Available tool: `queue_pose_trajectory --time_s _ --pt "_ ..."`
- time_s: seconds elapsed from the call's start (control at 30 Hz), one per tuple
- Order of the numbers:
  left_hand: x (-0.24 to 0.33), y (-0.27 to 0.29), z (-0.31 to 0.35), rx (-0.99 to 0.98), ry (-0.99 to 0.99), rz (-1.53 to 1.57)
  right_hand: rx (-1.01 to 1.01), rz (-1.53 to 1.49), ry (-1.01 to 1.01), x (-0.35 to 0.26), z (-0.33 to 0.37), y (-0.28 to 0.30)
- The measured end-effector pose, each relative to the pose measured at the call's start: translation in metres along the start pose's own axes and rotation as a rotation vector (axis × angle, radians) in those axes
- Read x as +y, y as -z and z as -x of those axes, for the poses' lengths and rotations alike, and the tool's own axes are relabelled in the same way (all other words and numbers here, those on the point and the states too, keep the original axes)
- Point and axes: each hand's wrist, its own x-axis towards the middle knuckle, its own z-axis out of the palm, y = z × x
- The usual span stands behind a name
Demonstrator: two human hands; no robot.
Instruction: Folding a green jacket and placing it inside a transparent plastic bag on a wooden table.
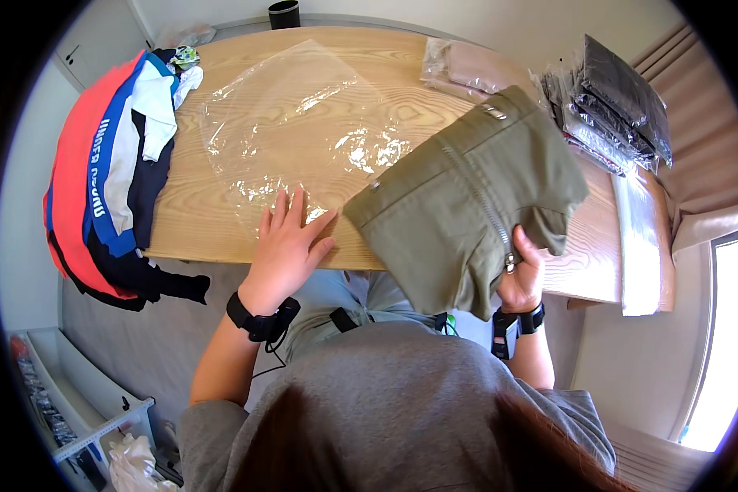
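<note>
Left fingers (280, 211) splayed, empty, over table edge (190, 251) — right fingers (528, 248) grip olive garment (443, 197).

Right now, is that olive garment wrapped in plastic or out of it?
Out of it: the right hand holds the olive garment, its zipper uncovered, while the clear plastic lies flat on the table.

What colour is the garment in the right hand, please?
The garment is olive green, best seen in the head view.
</note>
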Motion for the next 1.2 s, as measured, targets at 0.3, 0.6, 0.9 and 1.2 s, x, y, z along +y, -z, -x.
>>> queue_pose_trajectory --time_s 0.3,0.6,0.9,1.2 --pt "-0.022 -0.023 -0.004 0.219 -0.013 0.113 0.040 -0.015 -0.360 0.044 -0.009 -0.005" --pt "-0.027 0.004 -0.013 0.285 -0.102 -0.092 0.007 0.002 -0.640 0.066 -0.034 -0.014" --pt "-0.039 -0.009 -0.020 0.501 -0.046 0.165 -0.068 0.108 -0.772 0.078 -0.042 -0.027" --pt "-0.036 0.003 -0.012 0.364 -0.101 0.077 -0.041 0.090 -0.781 0.074 -0.062 -0.034"
